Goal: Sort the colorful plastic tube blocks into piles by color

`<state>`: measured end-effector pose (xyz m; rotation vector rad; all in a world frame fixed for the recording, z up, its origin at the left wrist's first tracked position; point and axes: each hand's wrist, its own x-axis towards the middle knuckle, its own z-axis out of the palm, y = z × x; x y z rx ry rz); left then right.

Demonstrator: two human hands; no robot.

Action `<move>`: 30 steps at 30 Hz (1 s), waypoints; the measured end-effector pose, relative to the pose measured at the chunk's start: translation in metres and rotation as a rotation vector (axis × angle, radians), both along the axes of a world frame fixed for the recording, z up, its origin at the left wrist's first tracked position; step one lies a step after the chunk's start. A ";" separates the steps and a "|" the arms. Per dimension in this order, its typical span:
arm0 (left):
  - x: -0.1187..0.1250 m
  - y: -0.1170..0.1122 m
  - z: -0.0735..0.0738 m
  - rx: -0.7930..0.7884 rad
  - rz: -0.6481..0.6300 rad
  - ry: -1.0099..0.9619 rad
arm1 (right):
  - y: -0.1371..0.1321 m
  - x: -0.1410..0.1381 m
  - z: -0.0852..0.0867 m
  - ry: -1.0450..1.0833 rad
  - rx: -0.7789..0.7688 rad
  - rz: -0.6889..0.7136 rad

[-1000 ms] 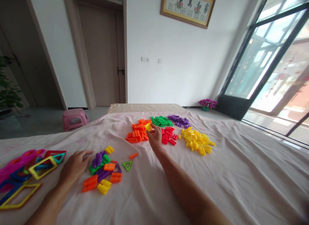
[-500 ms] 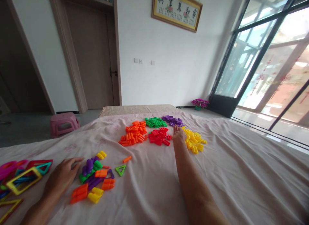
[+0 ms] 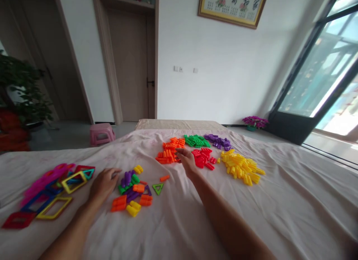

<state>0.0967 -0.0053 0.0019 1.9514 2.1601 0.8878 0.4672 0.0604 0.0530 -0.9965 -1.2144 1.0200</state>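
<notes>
My left hand (image 3: 104, 182) rests on the cloth with its fingers loosely stretched and holds nothing. Just right of it lies a mixed heap of plastic building pieces: purple pieces (image 3: 128, 178), green pieces (image 3: 135, 179), orange pieces (image 3: 119, 203) and yellow pieces (image 3: 133, 208). My right hand (image 3: 187, 160) reaches forward, fingers extended and apart at the edge of the orange pile (image 3: 167, 155); nothing shows in them. Beside that hand is the red pile (image 3: 201, 158). A green triangle (image 3: 158, 188) and a single orange piece (image 3: 165, 178) lie between my hands.
Behind are a green pile (image 3: 197, 141) and a purple pile (image 3: 219, 142); a yellow pile (image 3: 242, 167) lies to the right. Colourful frame-shaped tiles (image 3: 54, 208) spread at the left on the bed cloth (image 3: 179, 230). A pink stool (image 3: 102, 134) stands beyond the left edge.
My right hand has moved left from between the purple and yellow piles to the orange pile. The view has turned left; my left hand stays beside the mixed heap.
</notes>
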 end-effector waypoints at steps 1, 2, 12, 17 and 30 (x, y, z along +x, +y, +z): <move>0.001 0.000 0.000 0.000 0.001 0.004 | -0.007 -0.014 -0.003 -0.078 0.027 0.098; 0.001 -0.001 0.000 0.000 0.002 0.006 | -0.014 -0.026 -0.006 -0.157 0.060 0.189; 0.004 -0.004 0.004 0.002 -0.007 0.016 | -0.071 -0.080 -0.005 -0.959 0.584 0.485; 0.005 -0.005 0.006 -0.003 -0.009 0.014 | -0.078 -0.089 -0.004 -1.061 0.619 0.473; 0.004 -0.003 0.003 -0.022 0.004 -0.006 | -0.024 -0.047 -0.004 -0.628 0.239 -0.051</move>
